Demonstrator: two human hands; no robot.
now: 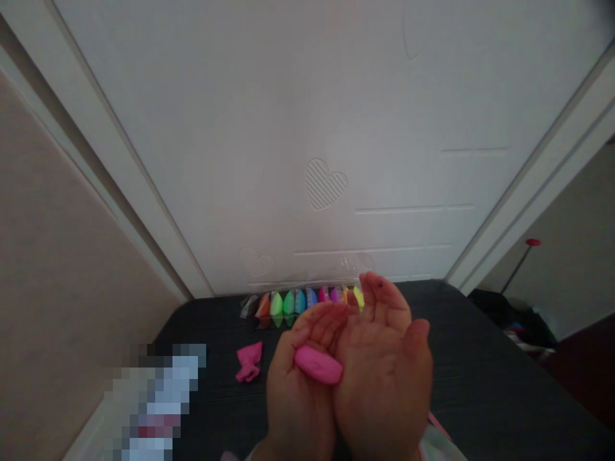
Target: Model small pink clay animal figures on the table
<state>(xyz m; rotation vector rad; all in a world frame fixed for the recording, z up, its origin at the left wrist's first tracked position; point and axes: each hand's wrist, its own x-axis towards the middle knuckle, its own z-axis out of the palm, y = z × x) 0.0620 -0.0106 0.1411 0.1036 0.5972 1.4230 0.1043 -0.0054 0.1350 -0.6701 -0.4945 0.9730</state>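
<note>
A smooth pink roll of modelling clay (318, 365) lies across the palm of my left hand (300, 410), whose fingers curl up around it. Its right end reaches the edge of my right hand (379, 378). That right palm faces up, with thumb and fingers stretched out and nothing held in it. Both hands are side by side, raised over the dark table. Left of them, a smaller pinched piece of pink clay (249, 362) sits on the tabletop.
Along the back of the dark table (221, 410) runs a row of several coloured clay packets (289, 308) in clear wrapping. Behind it stands a white panel (269, 141) with embossed hearts. A blurred-out object (161, 403) occupies the front left. Dark items (526, 320) are beyond the right edge.
</note>
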